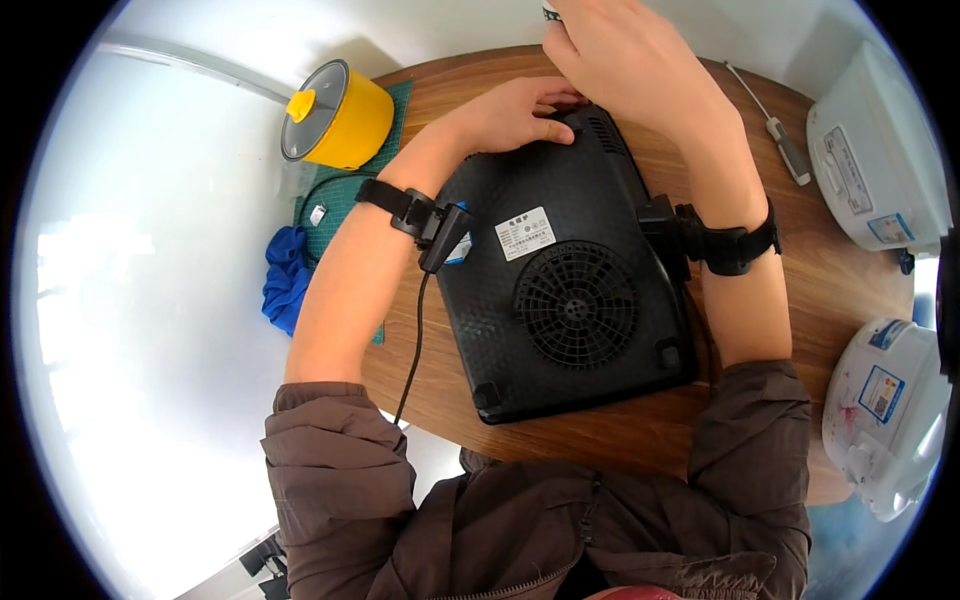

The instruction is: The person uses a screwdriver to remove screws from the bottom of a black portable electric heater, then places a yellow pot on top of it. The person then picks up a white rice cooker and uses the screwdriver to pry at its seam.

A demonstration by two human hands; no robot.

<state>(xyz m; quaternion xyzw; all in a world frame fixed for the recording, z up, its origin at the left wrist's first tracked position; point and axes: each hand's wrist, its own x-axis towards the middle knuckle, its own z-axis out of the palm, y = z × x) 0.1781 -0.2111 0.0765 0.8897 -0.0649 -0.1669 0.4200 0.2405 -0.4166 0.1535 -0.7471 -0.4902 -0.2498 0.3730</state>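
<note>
Yellow pot (pixel 340 115) sat upper left | your left hand (pixel 515 112) lay flat, fingers (pixel 556 130) together, pressing the far edge of the upturned black induction cooker (pixel 560 270) at centre | your right hand (pixel 625 60) curled just above it, grasp unclear | screwdriver (pixel 775 125) upper right.

A round wooden tabletop (pixel 850 290) fills the middle and right of the frame. Pale floor (pixel 150 300) spreads across the left, washed out by bright light. A white wall (pixel 440 30) runs along the top.
</note>
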